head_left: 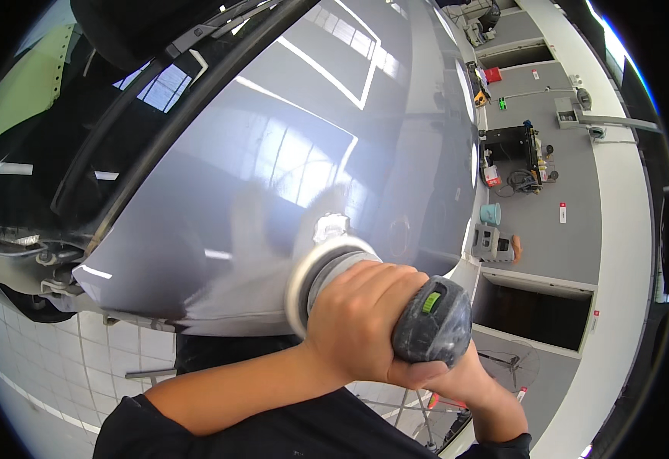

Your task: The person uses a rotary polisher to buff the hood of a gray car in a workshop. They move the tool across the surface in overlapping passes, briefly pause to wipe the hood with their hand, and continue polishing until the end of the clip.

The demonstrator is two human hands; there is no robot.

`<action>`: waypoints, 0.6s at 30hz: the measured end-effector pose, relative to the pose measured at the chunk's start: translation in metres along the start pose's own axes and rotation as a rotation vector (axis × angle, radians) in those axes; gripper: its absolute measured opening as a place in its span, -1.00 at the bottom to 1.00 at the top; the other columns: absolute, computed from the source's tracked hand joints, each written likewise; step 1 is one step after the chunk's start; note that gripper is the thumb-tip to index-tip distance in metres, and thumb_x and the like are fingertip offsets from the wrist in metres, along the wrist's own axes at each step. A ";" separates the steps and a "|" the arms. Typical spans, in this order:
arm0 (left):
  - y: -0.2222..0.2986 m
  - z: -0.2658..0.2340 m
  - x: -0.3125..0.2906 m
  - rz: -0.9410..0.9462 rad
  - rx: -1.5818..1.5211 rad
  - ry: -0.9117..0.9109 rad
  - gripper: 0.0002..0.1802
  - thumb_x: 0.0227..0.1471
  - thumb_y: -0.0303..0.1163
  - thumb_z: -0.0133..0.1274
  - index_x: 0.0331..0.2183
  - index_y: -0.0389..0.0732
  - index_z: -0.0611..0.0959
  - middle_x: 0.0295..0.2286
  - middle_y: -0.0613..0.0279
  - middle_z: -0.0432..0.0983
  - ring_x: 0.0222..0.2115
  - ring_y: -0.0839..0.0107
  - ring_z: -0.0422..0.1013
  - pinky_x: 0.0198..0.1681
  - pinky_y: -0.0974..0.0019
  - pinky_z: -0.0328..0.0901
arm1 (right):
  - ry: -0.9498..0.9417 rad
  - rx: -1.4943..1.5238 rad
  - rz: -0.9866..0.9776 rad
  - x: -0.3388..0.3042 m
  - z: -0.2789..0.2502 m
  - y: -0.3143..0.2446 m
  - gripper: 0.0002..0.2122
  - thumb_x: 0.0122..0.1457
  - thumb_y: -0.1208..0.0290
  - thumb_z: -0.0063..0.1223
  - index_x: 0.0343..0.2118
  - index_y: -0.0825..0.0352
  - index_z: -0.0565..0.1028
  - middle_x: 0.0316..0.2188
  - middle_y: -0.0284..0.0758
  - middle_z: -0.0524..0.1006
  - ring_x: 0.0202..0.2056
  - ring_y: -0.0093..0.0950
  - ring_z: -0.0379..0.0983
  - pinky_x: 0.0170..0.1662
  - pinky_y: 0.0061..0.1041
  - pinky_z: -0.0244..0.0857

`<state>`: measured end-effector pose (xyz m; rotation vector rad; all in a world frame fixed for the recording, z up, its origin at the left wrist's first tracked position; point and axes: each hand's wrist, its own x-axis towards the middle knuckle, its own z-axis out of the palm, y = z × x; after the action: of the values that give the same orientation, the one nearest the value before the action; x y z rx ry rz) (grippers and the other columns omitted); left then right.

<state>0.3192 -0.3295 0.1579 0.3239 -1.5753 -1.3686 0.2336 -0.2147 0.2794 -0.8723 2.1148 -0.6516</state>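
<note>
Both my hands are on a power polisher (435, 325) with a dark grey, dusty body and a bright green level-like patch on its end. My left hand (357, 321) wraps around its front, just behind the round whitish pad (300, 294). My right hand (461, 375) grips it from beneath and behind; most of its fingers are hidden by the tool. The pad is at the near part of a glossy grey car hood (197, 199), tilted against it; the contact itself is hidden. Just beyond the pad lies a white smear of paste (332, 226), with dull hazy streaks around it.
The windscreen with a wiper arm (112, 115) rises at the left. Along the right wall stand a grey cabinet (541, 241), a black tool cart (510, 149), a light blue bucket (491, 213) and a grey step stool (491, 243). White tiled floor (59, 359) shows at lower left.
</note>
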 end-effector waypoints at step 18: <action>-0.014 -0.001 0.036 -0.107 0.076 -0.074 -0.10 -0.14 0.44 0.11 -0.27 -0.35 0.66 -0.42 -0.07 0.58 -0.42 -0.07 0.51 -0.29 0.05 0.39 | -0.154 -0.105 0.150 0.041 -0.026 -0.010 -0.51 -0.14 0.46 0.39 -0.07 0.38 0.48 -0.16 -0.27 0.57 -0.13 -0.52 0.49 -0.05 -0.40 0.41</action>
<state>0.2970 -0.3610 0.1635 0.4128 -1.6945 -1.4190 0.1961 -0.2476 0.2834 -0.7852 2.0654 -0.3861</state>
